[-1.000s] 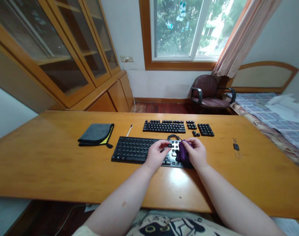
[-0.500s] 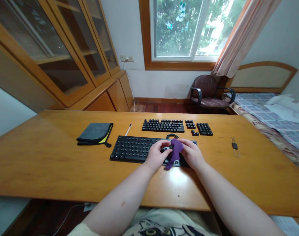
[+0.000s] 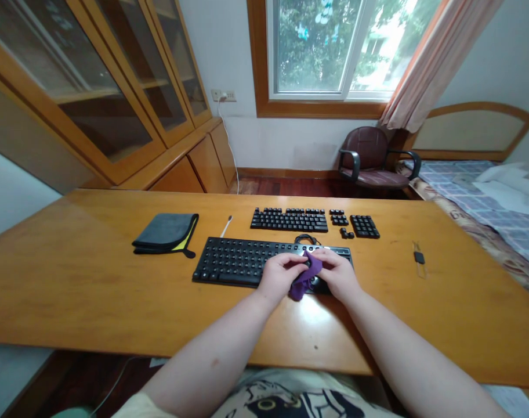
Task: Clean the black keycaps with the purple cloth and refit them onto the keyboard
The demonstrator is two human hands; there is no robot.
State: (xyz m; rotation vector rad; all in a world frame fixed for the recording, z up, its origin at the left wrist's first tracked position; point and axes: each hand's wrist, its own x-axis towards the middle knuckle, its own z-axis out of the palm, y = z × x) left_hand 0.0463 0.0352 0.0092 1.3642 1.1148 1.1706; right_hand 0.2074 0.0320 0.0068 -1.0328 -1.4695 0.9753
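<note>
On the surface (image 3: 116, 307), a folded grey cloth (image 3: 164, 231) with yellow showing at its edge lies at the left, then a thin white brush (image 3: 225, 225) with a dark tip. The keyboard (image 3: 234, 264) is wide and black, its rows mostly small bare stems, with a long space bar at the front edge. The left hand (image 3: 279, 278) is over it, thumb and fingertips bent together at the purple cloth's left edge; what they pinch is hidden. Behind the keyboard, black keycaps (image 3: 289, 220) lie in neat rows, with smaller groups to their right. The purple cloth (image 3: 305, 278) is soft, crumpled and bunched between both hands, hanging over the keyboard's front edge. The right hand (image 3: 337, 273) pinches its right side. Farther right lies a wire puller (image 3: 419, 258) with a dark middle.
</note>
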